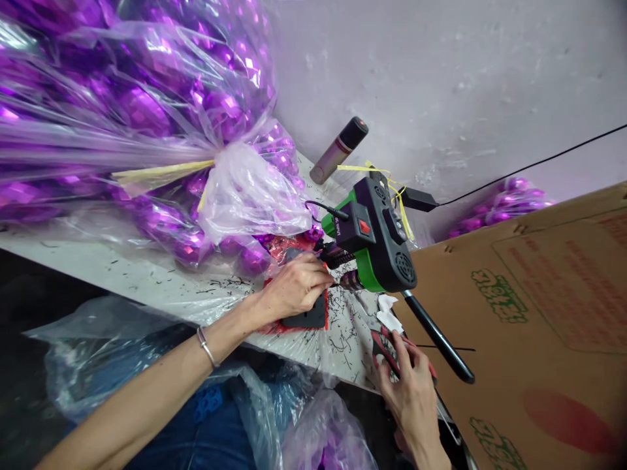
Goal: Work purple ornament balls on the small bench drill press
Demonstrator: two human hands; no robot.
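Observation:
A black and green machine [386, 228] with a red switch and a long black lever stands tilted at the centre right. My left hand [298, 285], with a silver bangle on its wrist, is closed in a pinch at the machine's front, above a dark plate [306, 316] with red edging. What its fingertips hold is too small to tell. Lower right, my right hand [406, 382] has its fingers round a red-handled tool [385, 349], at the table edge below the lever. A crumpled white scrap [388, 312] lies just above that tool.
Large clear bags of shiny purple baubles [147, 117] fill the upper left. A dark-capped can [339, 150] stands behind the machine. A cardboard box [539, 313] borders the right side. Black clippings litter the white table [161, 287]. A black cable [529, 166] crosses before the wall.

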